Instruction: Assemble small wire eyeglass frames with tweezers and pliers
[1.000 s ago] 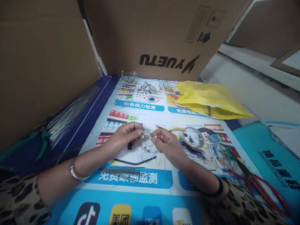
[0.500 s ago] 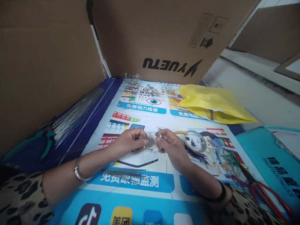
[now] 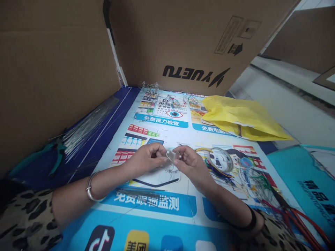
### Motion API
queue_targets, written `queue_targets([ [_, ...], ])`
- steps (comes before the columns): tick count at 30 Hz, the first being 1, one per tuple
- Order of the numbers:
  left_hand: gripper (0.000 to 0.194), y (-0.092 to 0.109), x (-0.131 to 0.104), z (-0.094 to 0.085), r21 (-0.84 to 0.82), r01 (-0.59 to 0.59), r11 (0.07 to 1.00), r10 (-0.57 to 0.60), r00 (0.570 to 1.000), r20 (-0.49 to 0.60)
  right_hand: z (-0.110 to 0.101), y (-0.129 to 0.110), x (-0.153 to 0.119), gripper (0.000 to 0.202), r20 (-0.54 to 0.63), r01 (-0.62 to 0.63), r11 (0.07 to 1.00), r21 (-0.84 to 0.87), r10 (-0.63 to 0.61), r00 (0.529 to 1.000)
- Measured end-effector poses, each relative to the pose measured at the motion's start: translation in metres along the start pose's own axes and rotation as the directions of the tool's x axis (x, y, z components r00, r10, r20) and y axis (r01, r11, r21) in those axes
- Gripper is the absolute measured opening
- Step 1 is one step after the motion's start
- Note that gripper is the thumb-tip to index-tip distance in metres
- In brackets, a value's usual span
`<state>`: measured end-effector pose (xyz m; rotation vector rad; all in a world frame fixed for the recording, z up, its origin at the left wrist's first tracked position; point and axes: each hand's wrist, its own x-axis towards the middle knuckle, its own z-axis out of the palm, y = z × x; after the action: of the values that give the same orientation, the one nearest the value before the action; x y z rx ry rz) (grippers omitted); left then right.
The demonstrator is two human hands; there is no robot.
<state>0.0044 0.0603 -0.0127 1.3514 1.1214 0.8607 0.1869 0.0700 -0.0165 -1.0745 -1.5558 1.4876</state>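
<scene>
Between my two hands is a thin wire strung with small pearl-like beads (image 3: pixel 168 153), bent into loops. My left hand (image 3: pixel 150 157) pinches one side of it between thumb and forefinger. On the other side my right hand (image 3: pixel 190 162) pinches the wire close to a bead. A few more beads on curved wire (image 3: pixel 170 171) dangle just below the fingertips. Both hands hover over the printed sheet, and the fingers hide part of the beaded wire. Some straight dark wires (image 3: pixel 141 191) lie on the sheet below my left wrist.
Pliers (image 3: pixel 56 153) and a bundle of straight wires (image 3: pixel 90 125) lie at left. A coil of coloured wire (image 3: pixel 222 160), tangled wire (image 3: pixel 255 183) and red-handled scissors (image 3: pixel 295 216) are at right. Behind stand a yellow bag (image 3: pixel 240 116) and cardboard walls (image 3: pixel 193 42).
The fingertips have shifted slightly and the wire between them now shows a bead nearer my left hand. The whole view has moved a little, so things sit further right.
</scene>
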Motion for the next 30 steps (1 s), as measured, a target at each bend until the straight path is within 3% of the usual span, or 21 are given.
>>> queue_targets([
  [6, 0.018, 0.003, -0.002, 0.0, 0.021, 0.008, 1.0, -0.008, 1.0, 0.016, 0.001, 0.002, 0.0, 0.019, -0.032, 0.008, 0.987, -0.162, -0.013, 0.999],
  [10, 0.019, 0.006, -0.004, 0.002, 0.043, -0.045, 0.998, 0.045, 0.999, 0.021, 0.001, -0.007, -0.004, 0.008, -0.062, 0.078, 0.932, -0.354, -0.107, 0.992],
  [14, 0.013, 0.005, -0.003, 0.002, 0.098, -0.084, 0.992, 0.089, 0.995, -0.049, 0.0, -0.012, -0.006, 0.006, -0.13, 0.106, 0.908, -0.406, -0.172, 0.976],
  [17, 0.01, 0.005, -0.002, 0.0, 0.066, -0.075, 0.995, 0.082, 0.989, -0.121, -0.002, -0.014, -0.006, 0.006, -0.23, 0.137, 0.884, -0.448, -0.262, 0.937],
  [19, 0.01, 0.007, -0.003, 0.0, -0.018, -0.031, 0.999, 0.029, 0.996, -0.083, -0.002, -0.013, -0.007, 0.007, -0.252, 0.221, 0.824, -0.522, -0.397, 0.883],
  [21, 0.013, 0.01, -0.005, 0.0, -0.145, 0.031, 0.989, -0.027, 0.999, 0.036, -0.003, -0.012, -0.007, 0.007, -0.166, 0.36, 0.708, -0.608, -0.557, 0.814],
  [23, 0.019, 0.013, -0.008, 0.001, -0.27, 0.08, 0.96, -0.044, 0.99, 0.137, -0.002, -0.008, -0.008, 0.009, 0.039, 0.519, 0.533, -0.668, -0.672, 0.74],
  [25, 0.021, 0.015, -0.01, 0.003, -0.358, 0.096, 0.929, -0.041, 0.987, 0.156, 0.0, -0.006, -0.01, 0.015, 0.267, 0.633, 0.337, -0.697, -0.697, 0.665],
  [27, 0.018, 0.014, -0.01, 0.004, -0.404, 0.105, 0.909, -0.052, 0.989, 0.139, 0.001, -0.005, -0.012, 0.018, 0.421, 0.686, 0.19, -0.702, -0.666, 0.616],
  [30, 0.017, 0.011, -0.009, 0.005, -0.427, 0.129, 0.895, -0.094, 0.99, 0.101, 0.001, -0.007, -0.015, 0.023, 0.477, 0.723, 0.163, -0.671, -0.652, 0.589],
])
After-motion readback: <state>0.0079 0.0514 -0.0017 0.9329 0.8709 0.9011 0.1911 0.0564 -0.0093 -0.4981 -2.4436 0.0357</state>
